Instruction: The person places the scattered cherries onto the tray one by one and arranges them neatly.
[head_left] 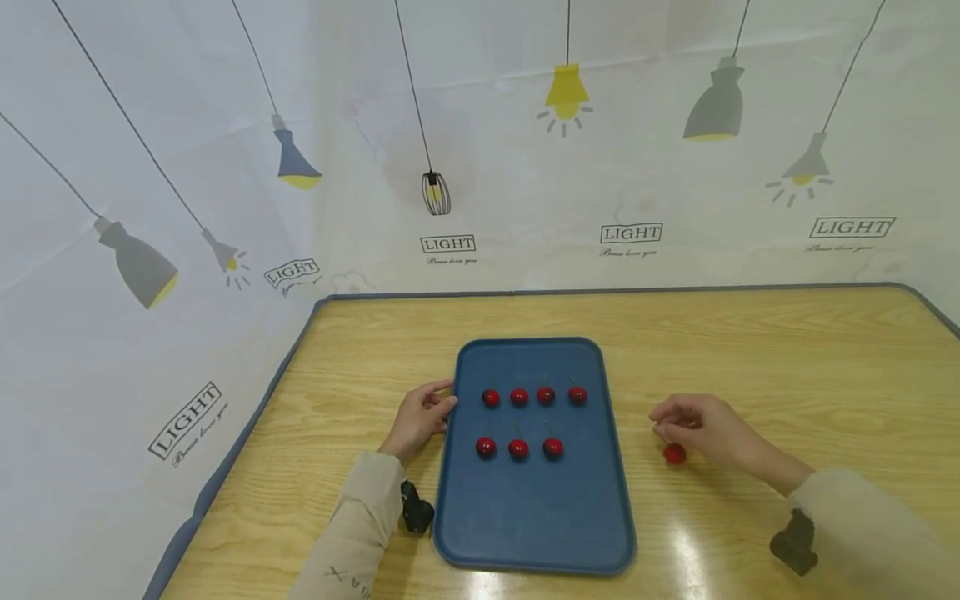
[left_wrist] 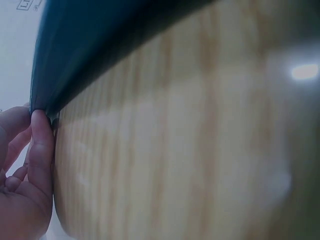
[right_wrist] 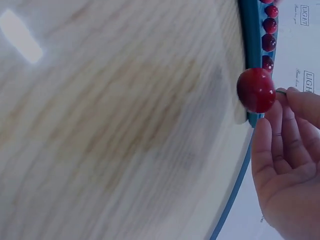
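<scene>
A blue tray (head_left: 536, 521) lies on the wooden table, with several red cherries (head_left: 519, 397) in a back row and three cherries (head_left: 518, 449) in a row nearer the person. At its left edge, my left hand (head_left: 422, 417) grips the rim between thumb and fingers; the left wrist view shows the fingertips (left_wrist: 41, 119) right at the tray's edge. To the right of the tray, my right hand (head_left: 705, 429) pinches a single cherry (right_wrist: 256, 90) by its thin green stem (right_wrist: 280, 92). That cherry hangs below the fingertips, over the table.
Wood-grain tabletop (head_left: 810, 358) extends on both sides of the tray. A pale wall covering (head_left: 517, 158) printed with lamps and the word LIGHT rises behind and at the left, meeting the table along a dark blue edge (head_left: 600, 290). Dark devices sit on both wrists.
</scene>
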